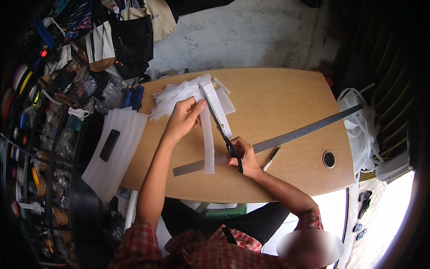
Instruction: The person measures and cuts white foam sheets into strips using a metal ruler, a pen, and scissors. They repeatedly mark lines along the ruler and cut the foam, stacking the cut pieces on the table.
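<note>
My left hand (182, 119) pinches a white foam sheet (217, 101) near its upper end, thumb on top. A narrow strip (208, 150) of the foam hangs down beside that hand, its lower end over the ruler. In my right hand (246, 157) are black-handled scissors (231, 149), fingers wrapped round the handles. Their long blades lie along the foam between the strip and the wider part, tips pointing away from me. Beyond my left hand, a loose pile of white foam pieces (172, 96) rests on the wooden table (277, 98).
A long metal ruler (300, 136) crosses the table diagonally, with a pen (272, 158) beside it. On the left, a black phone (109, 145) lies on stacked white sheets (130, 127). White offcut strips (362, 127) hang past the right edge. Crowded shelves (49, 170) stand left.
</note>
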Tool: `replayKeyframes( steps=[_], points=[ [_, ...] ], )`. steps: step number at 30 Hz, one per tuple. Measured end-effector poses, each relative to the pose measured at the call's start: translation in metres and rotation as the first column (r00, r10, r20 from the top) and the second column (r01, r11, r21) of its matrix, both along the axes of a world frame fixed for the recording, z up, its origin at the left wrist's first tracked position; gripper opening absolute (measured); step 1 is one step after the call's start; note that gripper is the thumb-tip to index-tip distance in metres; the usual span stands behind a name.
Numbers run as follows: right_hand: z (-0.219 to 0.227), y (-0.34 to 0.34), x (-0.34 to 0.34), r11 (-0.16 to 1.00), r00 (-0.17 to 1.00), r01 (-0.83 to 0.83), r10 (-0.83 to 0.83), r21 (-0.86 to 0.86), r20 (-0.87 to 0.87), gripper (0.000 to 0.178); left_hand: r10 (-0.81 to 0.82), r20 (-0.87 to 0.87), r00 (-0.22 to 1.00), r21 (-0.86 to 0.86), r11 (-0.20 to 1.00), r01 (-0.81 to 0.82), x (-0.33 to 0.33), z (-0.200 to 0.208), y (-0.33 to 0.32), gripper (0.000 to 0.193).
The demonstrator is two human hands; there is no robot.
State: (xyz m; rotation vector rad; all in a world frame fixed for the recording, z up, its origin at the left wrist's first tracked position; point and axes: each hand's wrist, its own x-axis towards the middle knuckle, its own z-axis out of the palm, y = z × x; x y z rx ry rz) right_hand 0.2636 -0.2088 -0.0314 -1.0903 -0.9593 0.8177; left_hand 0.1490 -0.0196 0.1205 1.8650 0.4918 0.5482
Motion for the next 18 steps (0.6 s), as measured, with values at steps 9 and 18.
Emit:
replayKeyframes(
  steps=[9, 18],
  points=[
    [0.002, 0.002, 0.000, 0.993, 0.989, 0.069, -0.056, -0.094, 0.135, 0.061, 0.011, -0.009, 1.000, -0.101, 0.995, -0.012, -0.018, -0.013, 0.006, 0.028],
    [0.029, 0.001, 0.027, 0.989, 0.990, 0.144, -0.144, -0.026, 0.007, 0.054, -0.099, -0.323, 0.941, 0.239, 0.954, 0.182, 0.012, -0.054, 0.009, 0.033]
  ],
)
